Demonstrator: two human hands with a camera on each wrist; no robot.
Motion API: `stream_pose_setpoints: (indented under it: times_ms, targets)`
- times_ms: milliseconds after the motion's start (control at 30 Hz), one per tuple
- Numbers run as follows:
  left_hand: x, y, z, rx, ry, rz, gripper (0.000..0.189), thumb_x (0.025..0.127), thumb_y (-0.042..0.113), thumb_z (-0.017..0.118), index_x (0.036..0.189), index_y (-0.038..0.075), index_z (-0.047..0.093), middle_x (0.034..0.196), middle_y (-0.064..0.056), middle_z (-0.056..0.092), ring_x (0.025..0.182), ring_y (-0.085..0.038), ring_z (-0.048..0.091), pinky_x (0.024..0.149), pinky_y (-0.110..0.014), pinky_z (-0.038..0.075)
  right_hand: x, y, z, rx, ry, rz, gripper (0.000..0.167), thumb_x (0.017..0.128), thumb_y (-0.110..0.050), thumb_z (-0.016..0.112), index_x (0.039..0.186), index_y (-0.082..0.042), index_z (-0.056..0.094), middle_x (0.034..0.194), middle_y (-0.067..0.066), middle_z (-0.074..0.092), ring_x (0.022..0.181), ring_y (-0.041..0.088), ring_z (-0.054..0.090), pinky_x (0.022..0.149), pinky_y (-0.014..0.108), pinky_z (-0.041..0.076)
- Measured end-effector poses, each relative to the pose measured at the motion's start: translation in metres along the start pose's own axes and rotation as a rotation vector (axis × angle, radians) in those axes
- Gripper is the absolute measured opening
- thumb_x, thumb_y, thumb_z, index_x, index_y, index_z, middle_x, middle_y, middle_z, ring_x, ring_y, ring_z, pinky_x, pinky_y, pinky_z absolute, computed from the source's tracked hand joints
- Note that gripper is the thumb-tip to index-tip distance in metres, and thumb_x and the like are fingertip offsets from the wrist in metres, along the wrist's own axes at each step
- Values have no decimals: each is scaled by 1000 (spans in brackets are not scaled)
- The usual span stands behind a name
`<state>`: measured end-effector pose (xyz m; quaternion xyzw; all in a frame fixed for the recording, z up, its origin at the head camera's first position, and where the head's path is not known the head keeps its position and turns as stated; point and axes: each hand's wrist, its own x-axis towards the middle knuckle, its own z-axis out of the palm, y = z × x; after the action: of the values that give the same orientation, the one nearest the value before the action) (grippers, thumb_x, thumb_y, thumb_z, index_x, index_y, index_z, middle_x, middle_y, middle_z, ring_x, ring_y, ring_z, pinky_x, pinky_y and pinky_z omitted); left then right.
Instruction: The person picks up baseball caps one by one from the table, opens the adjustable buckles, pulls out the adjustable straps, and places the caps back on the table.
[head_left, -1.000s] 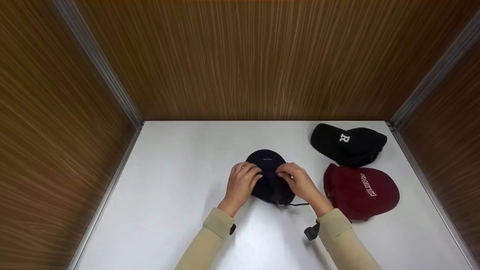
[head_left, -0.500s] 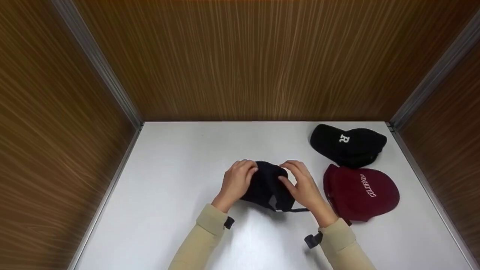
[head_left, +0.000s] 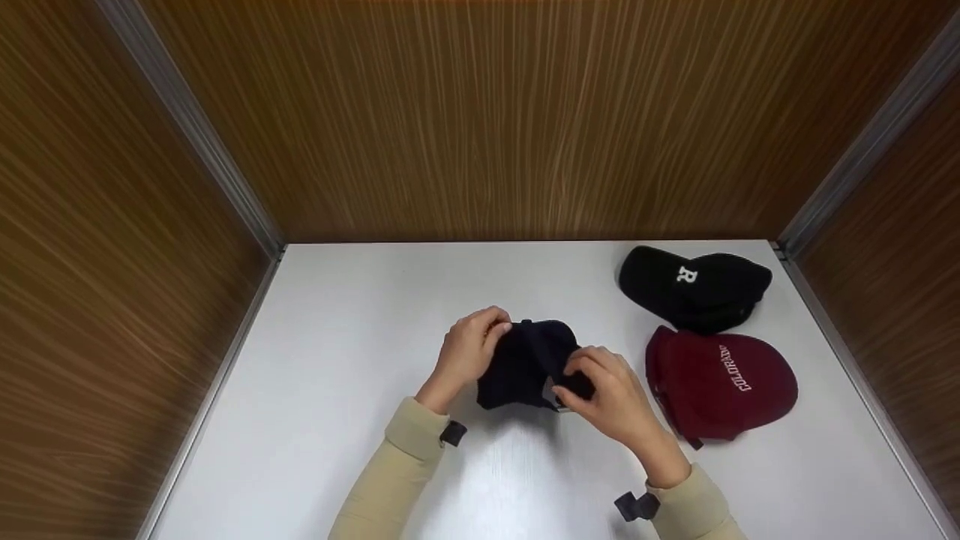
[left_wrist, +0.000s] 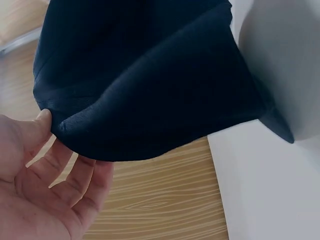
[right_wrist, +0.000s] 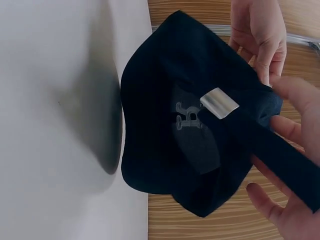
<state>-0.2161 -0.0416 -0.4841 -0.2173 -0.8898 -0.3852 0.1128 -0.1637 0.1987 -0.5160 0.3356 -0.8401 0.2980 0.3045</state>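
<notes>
A navy baseball cap [head_left: 517, 367] is held tilted near the middle of the white table. My left hand [head_left: 466, 349] pinches its upper left edge; the left wrist view shows the thumb on the cloth and the fingers [left_wrist: 95, 182] behind it. On the other side, my right hand [head_left: 615, 394] has curled fingers at the cap's right edge, by the back opening. In the right wrist view, the cap's strap [right_wrist: 280, 152] with a silver buckle [right_wrist: 220, 103] runs across in front of this hand. Inside the crown a grey patch with stitching [right_wrist: 192, 130] shows.
A black cap [head_left: 694, 292] with a white R lies at the table's back right. Just in front of it is a maroon cap [head_left: 724, 382] lettered COLORADO. Wood-grain panels [head_left: 525, 120] enclose the white table [head_left: 345, 352] at the back and both sides.
The navy cap has been tipped up, its brim out of sight and its back opening now facing me. The left hand has shifted left and up; the right hand has moved right and down.
</notes>
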Motion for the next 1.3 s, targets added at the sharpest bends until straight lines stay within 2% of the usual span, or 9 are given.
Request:
stream_pose_setpoints:
  times_ms: [167, 400, 633, 867, 1033, 1167, 1300]
  targets:
    - [2, 1, -1, -17, -5, 26, 14, 99, 21, 58, 98, 10, 67, 94, 0, 69, 84, -16, 62, 75, -36, 50, 0, 1, 0, -37, -15, 11, 19, 72, -4, 82, 80, -9, 65, 94, 2, 64, 82, 21, 59, 73, 38, 45]
    - [1, 0, -1, -32, -15, 69, 14, 99, 20, 58, 98, 10, 68, 94, 0, 69, 80, -14, 62, 72, -32, 51, 0, 1, 1, -96, -6, 42, 24, 71, -15, 86, 83, -8, 66, 92, 3, 64, 81, 23, 61, 70, 41, 48]
    - [1, 2, -4, -68, -31, 67, 14, 99, 20, 58, 99, 10, 68, 94, -1, 69, 80, -15, 62, 73, -33, 50, 4, -1, 4, -108, 16, -4, 17, 72, -2, 82, 78, -8, 66, 92, 3, 65, 79, 24, 61, 70, 40, 49]
    - [1, 3, -6, -88, -24, 48, 15, 99, 20, 58, 99, 9, 69, 94, -1, 69, 81, -14, 62, 74, -34, 51, 6, -3, 5, -158, -8, 39, 28, 72, -20, 87, 83, -8, 65, 90, 3, 64, 76, 22, 60, 67, 40, 49]
    - [1, 3, -6, -89, -21, 54, 15, 99, 20, 58, 98, 9, 68, 93, -1, 69, 81, -14, 61, 74, -34, 50, 7, -2, 7, -191, -2, 18, 18, 73, -11, 83, 80, -8, 67, 89, 3, 64, 74, 25, 61, 67, 40, 50]
    - [1, 1, -5, -69, -2, 62, 15, 99, 20, 58, 99, 9, 69, 94, -1, 68, 82, -15, 61, 75, -34, 50, 8, -2, 6, -163, -17, 46, 13, 77, -5, 79, 83, -9, 69, 90, 1, 66, 75, 24, 64, 66, 39, 52]
    - [-3, -3, -7, -17, 65, 74, 15, 99, 21, 59, 99, 10, 69, 96, 0, 66, 83, -15, 61, 74, -33, 51, 14, -4, 1, -58, -58, 117, 11, 82, -3, 75, 87, -11, 68, 86, -2, 66, 71, 15, 62, 60, 33, 51]
